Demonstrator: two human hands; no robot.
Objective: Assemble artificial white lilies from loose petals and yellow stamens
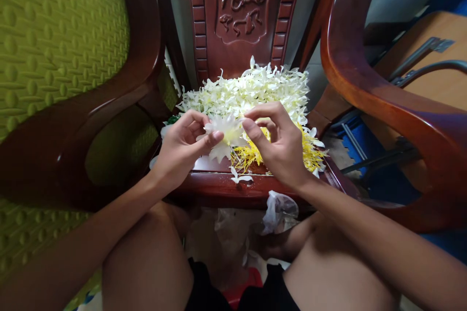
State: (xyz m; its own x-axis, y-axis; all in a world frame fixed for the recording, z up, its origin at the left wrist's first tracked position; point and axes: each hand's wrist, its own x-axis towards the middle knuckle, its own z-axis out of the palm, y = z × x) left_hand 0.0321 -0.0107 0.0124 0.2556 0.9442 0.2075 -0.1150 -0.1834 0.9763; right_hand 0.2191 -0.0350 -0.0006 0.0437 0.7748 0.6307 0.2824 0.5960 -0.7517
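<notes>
A white artificial flower (229, 131) with a yellowish middle is held up over the front of the chair seat. My left hand (188, 143) is closed on its left side, with the thumb laid on the petals. At the flower's right edge, my right hand (275, 138) pinches a petal tip between thumb and forefinger. A thin stem or wire (235, 154) slants down below the flower. Behind both hands lies a broad heap of white petal pieces (251, 87). Yellow stamen strands (251, 155) spread on the seat, partly hidden by my right hand.
The pile rests on a carved dark-red wooden chair (219, 189), and a loose white petal piece (241, 177) lies at its front edge. Armrests rise on both sides. A clear plastic bag (279, 209) hangs below the seat. Yellow-green foam matting (54, 34) stands left.
</notes>
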